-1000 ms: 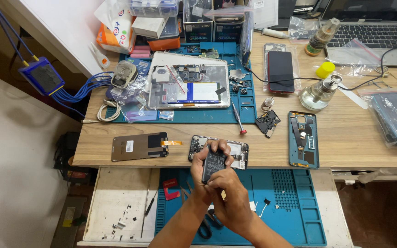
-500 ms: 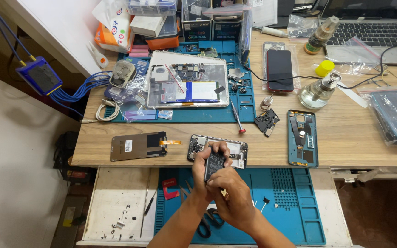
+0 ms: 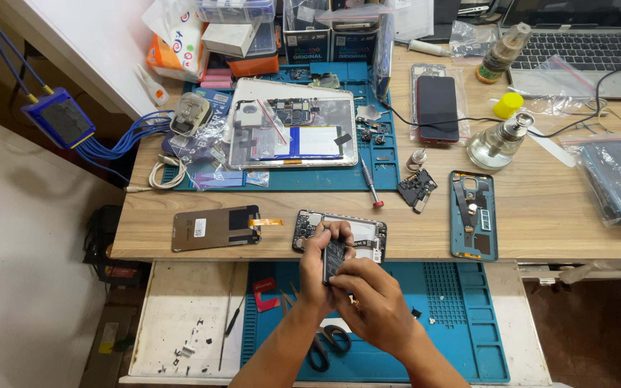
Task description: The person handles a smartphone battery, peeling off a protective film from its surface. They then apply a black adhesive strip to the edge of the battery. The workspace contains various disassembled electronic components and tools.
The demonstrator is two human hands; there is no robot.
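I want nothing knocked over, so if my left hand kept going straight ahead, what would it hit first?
Probably the opened phone lying at the desk edge just beyond your left hand; height is hard to judge, so it might pass above.

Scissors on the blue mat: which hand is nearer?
Right. The right hand sits just above and right of the scissors, its wrist passing beside them. The left hand is higher up, gripping the small dark part.

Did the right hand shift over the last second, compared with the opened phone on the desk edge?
Yes. The right hand has slid down and right, away from the opened phone, toward the blue mat.
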